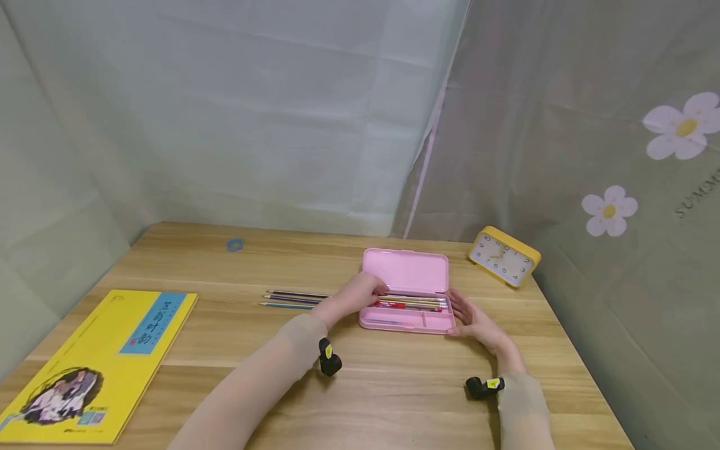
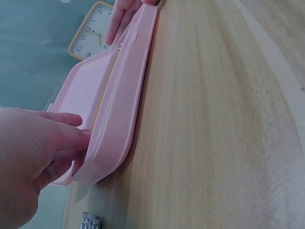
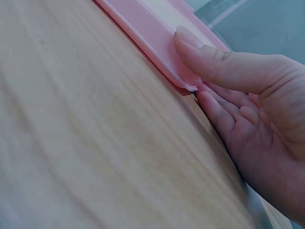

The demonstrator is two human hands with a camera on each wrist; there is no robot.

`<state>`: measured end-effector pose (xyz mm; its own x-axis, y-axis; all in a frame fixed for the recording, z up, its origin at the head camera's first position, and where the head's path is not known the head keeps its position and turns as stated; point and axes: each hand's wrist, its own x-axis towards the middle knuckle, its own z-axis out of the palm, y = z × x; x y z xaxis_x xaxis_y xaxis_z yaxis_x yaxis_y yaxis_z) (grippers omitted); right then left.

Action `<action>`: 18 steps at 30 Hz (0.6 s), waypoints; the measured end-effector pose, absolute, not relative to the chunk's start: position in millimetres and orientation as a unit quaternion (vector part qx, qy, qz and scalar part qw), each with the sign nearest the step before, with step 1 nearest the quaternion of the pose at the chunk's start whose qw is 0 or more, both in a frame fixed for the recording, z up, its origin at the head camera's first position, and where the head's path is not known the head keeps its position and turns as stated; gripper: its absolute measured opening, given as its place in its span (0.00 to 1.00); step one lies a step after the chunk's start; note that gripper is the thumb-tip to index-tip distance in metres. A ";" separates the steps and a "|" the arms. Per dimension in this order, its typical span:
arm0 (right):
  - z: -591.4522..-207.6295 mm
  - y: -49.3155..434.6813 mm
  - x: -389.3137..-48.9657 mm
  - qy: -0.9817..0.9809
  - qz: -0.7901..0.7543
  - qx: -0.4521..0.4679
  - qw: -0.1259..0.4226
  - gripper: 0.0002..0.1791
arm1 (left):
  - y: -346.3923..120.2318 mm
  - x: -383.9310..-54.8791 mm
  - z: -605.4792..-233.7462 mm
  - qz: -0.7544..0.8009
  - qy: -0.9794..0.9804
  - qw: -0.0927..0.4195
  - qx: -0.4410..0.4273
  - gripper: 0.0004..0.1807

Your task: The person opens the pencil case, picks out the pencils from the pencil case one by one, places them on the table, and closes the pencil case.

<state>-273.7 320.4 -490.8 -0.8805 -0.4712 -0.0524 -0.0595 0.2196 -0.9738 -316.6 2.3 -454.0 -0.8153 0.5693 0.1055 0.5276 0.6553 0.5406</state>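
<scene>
A pink pencil case (image 1: 405, 251) lies with its lid raised on the wooden table, also seen in both wrist views. Inside are several pencils (image 1: 422, 300), a red pen (image 1: 396, 305) and a divided front tray. My left hand (image 1: 360, 291) reaches in at the case's left end, fingertips dipped behind the wall in the left wrist view; whether they pinch a pencil is hidden. At the right end, my right hand (image 1: 472, 322) holds the case, its thumb (image 3: 224, 67) at the front corner and its other fingers along the end.
Several loose pencils (image 1: 289, 300) lie left of the case, partly behind my left forearm. A yellow alarm clock (image 1: 503, 256) stands at the back right. A yellow book (image 1: 95, 369) lies at the left, and a blue tape ring (image 1: 234, 244) sits toward the back.
</scene>
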 end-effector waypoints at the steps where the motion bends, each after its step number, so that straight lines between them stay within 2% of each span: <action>1: -490.8 320.3 -273.7 0.761 -0.601 -0.174 0.171 0.56 | 2.9 -316.5 -453.7 0.285 0.911 0.037 0.297 0.12; 10: -491.3 320.2 -274.6 0.761 -0.601 -0.177 0.170 0.56 | 7.7 -317.7 -454.8 0.268 0.922 0.030 0.278 0.10; 18: -490.8 320.3 -273.9 0.763 -0.599 -0.174 0.171 0.57 | 8.2 -316.3 -455.2 0.275 0.923 0.040 0.266 0.12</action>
<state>-273.9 320.3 -490.8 -0.8812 -0.4699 -0.0528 -0.0598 0.2215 -0.9733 -316.3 8.2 -455.2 -0.8557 0.5124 0.0726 0.4685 0.7076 0.5289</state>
